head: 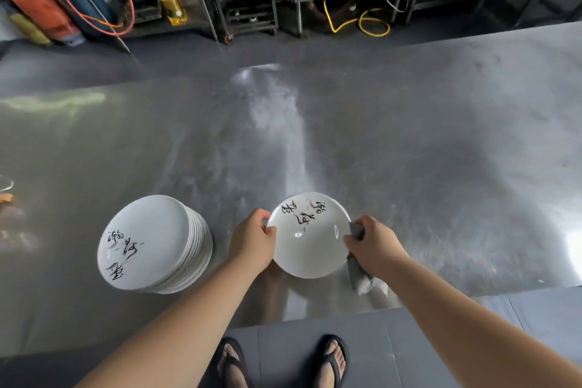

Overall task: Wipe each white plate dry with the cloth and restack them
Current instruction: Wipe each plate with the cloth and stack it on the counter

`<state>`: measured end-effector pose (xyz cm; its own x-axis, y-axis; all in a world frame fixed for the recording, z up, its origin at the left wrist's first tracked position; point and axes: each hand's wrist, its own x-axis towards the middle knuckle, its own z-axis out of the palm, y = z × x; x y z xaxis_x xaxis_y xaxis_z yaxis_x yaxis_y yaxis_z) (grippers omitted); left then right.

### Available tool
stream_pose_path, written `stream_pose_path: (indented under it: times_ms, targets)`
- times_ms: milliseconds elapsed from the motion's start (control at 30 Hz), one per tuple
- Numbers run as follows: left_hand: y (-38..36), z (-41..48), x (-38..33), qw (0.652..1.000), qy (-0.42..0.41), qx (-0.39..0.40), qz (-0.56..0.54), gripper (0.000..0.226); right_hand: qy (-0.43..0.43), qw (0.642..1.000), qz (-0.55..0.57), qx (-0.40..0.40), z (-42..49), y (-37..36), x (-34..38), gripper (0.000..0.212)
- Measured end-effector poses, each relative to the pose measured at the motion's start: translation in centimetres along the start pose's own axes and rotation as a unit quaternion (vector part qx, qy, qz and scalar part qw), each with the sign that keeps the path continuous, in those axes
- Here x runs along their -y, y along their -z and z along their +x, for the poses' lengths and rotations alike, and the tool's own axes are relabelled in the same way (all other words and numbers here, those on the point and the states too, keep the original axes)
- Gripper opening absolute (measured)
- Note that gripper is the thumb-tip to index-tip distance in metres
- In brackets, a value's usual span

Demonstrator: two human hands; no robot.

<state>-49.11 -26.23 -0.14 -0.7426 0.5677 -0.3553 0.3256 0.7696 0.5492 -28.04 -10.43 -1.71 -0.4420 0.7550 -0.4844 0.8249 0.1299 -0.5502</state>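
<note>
A single white plate [310, 235] is held above the near edge of a steel bench [409, 151], face up and tilted slightly toward the camera, with black brush lettering across its upper half. Its left rim is gripped by the left hand [253, 238], whose thumb lies over the edge while the fingers are curled beneath. The right rim is met by the right hand [373, 244], which is closed around a grey cloth [359, 271]; the cloth is pressed against the edge of the plate, and its loose end hangs below the hand, down toward the bench top. To the left of the held plate, apart from it, a stack of white plates [154, 244] stands on the bench, and the same black lettering is seen on the top plate of that stack. The rims of the lower plates are visible along the right side of the stack. The rest of the bench top is dull and streaked with reflected light. Beyond the bench, on the far side of a grey floor, a bottle of yellow oil [170, 0], an orange hose [94, 19] and a yellow hose [362, 23] are seen beneath metal kitchen equipment. At the bottom edge, two feet in black sandals [332, 359] are seen on the floor.
</note>
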Motion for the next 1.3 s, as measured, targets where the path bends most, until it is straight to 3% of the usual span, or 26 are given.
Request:
stream_pose_path:
  times_ms: [300,433,567,733,867,1100,1200,1300]
  targets:
    - [-1.4,1.6,0.0,0.999,-0.014,-0.001,0.033,0.013,-0.029,0.997,0.016,-0.065,-0.4,-0.2,0.5,0.015]
    - [-0.8,1.8,0.2,0.999,-0.026,0.024,0.035,0.028,-0.025,0.993,0.028,-0.113,-1.7,0.9,1.5,0.013]
    - [2.3,1.7,0.3,0.998,-0.049,0.026,0.032,0.043,0.004,0.993,0.034,-0.111,-2.8,1.6,4.8,0.012]
    - [9.5,1.7,1.2,0.996,-0.082,-0.028,-0.014,0.03,0.054,0.994,0.019,-0.089,-3.6,-0.5,11.2,0.013]
    - [16.0,2.0,5.5,0.994,-0.071,-0.085,-0.025,0.02,0.117,0.992,-0.003,-0.054,-4.7,-4.3,17.1,0.014]
    - [22.1,1.6,17.8,0.984,0.059,-0.164,0.021,0.02,0.142,0.989,-0.016,0.04,-6.3,-12.9,24.5,0.022]
    - [22.6,1.3,21.9,0.986,0.071,-0.152,0.01,0.031,0.136,0.989,-0.04,0.044,-6.9,-15.4,25.9,0.015]
    - [22.3,0.9,23.8,0.996,0.035,-0.087,-0.007,0.029,0.134,0.989,-0.06,0.012,-7.4,-16.6,26.2,0.011]
